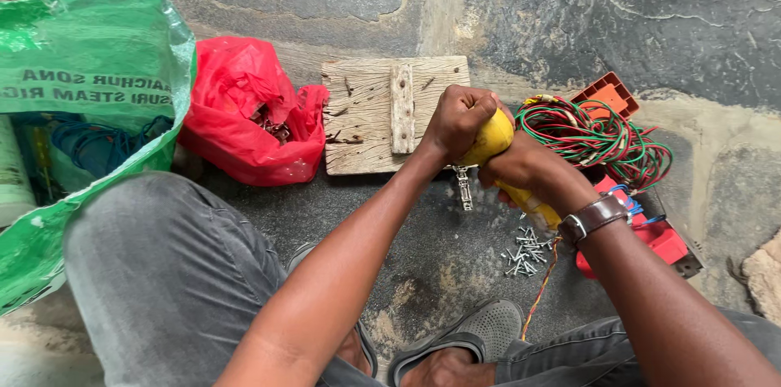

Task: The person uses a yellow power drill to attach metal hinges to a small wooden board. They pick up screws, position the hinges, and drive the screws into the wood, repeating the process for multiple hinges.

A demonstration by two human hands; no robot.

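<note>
Both hands, left (457,120) and right (533,169), clamped round a yellow tool (493,139) over the floor (423,257) beside the board (366,114) and screws (525,253); probably stiff, smooth, slippery, best gripped mid-body.

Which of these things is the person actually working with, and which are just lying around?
In use:
left hand and right hand, both gripping the yellow tool
small metal piece below it

Lying about:
wooden board
pile of screws
coil of wires
red bag
green sack
</note>
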